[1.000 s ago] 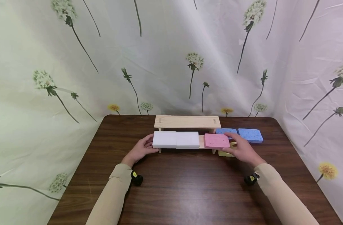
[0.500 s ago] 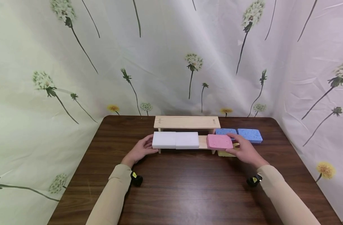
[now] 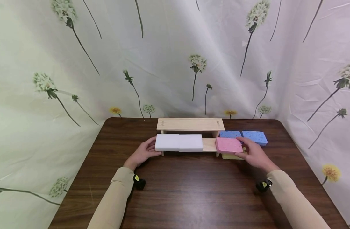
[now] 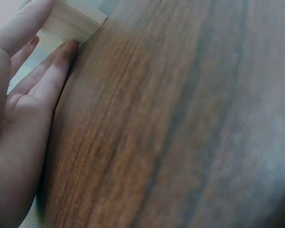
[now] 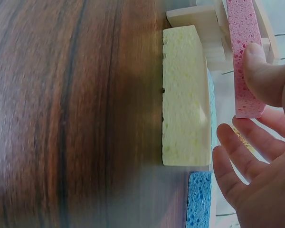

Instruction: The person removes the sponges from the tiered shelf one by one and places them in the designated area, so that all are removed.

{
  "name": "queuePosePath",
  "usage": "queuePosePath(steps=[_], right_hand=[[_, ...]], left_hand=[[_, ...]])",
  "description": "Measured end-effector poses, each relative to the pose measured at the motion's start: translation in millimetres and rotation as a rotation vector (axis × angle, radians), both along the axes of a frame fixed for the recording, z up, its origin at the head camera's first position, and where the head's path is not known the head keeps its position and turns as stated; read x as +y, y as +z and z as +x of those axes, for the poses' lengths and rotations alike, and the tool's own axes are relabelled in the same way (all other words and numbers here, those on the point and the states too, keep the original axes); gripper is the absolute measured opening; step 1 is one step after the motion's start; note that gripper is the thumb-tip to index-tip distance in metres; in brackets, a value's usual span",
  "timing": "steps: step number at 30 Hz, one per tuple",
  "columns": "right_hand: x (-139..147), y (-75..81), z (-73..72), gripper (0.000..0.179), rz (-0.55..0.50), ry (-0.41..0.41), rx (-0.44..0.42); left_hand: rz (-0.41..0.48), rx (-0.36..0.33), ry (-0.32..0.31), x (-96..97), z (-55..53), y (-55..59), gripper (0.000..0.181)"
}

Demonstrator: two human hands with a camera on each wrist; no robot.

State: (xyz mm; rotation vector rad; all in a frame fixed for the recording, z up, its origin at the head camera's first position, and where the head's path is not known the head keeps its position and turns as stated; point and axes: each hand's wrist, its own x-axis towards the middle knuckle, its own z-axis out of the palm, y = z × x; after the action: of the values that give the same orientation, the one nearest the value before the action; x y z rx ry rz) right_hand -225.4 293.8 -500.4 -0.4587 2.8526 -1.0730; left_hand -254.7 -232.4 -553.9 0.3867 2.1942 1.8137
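Your right hand pinches the flat, porous pink sponge farther right than 1 second ago, at the wooden shelf's right end; your left hand, fingers loosely extended, holds nothing.

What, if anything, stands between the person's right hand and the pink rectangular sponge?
Nothing visible: the right hand grips the pink sponge directly by its right end. The pale yellow rectangular sponge lies lower, on the dark wooden table, not between them.
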Motion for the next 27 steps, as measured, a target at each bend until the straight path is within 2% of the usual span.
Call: queuePosePath(steps=[7,19,27], right_hand=[[8,-1.8,2.3,0.073,0.018,-0.007,0.012],[24,0.6,8.1,0.076,0.046,-0.06,-0.023],[33,-0.2,12.6,0.075,0.041,-0.061,-0.012]], left_hand=[[-0.004,-0.004,0.002,0.5,-0.5,1.0,0.086],[-0.007,0.005,0.003,-0.4,-0.5,0.8,0.085],[-0.006,0.0,-0.002,-0.7,-1.7,0.3,0.085]])
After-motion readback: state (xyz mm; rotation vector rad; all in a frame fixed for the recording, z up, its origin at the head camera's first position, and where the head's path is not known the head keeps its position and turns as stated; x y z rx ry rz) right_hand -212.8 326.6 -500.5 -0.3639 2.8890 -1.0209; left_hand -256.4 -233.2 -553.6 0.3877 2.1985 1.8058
